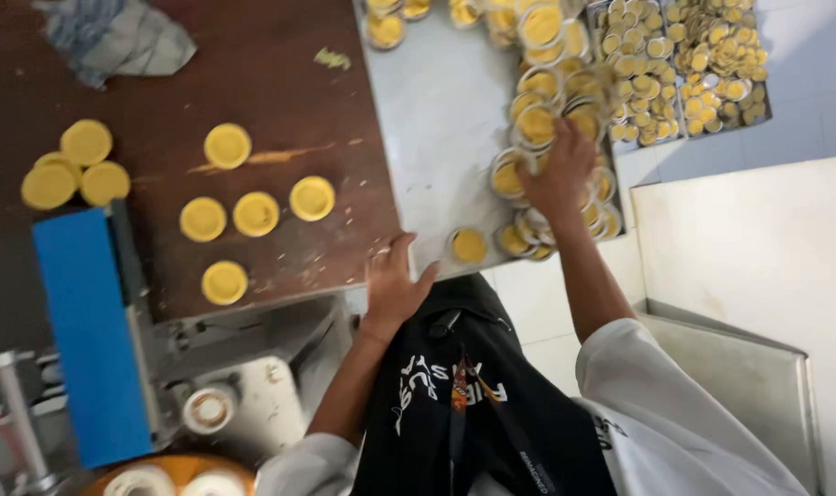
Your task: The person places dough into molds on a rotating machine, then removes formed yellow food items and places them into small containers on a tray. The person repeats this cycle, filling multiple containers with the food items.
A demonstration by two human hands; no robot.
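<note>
Tart tins (pixel 537 124) sat heaped on the metal tray (pixel 436 110); right hand (pixel 560 174) lay spread over them, grip open. Left hand (pixel 390 285) pressed flat on the desk (pixel 280 73) edge. Tins looked light, thin, easily dented; take by rim.

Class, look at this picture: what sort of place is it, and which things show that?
Probably a bakery workroom. Yellow dough discs lie on a brown worktable, and a metal tray holds many filled tart tins.
</note>
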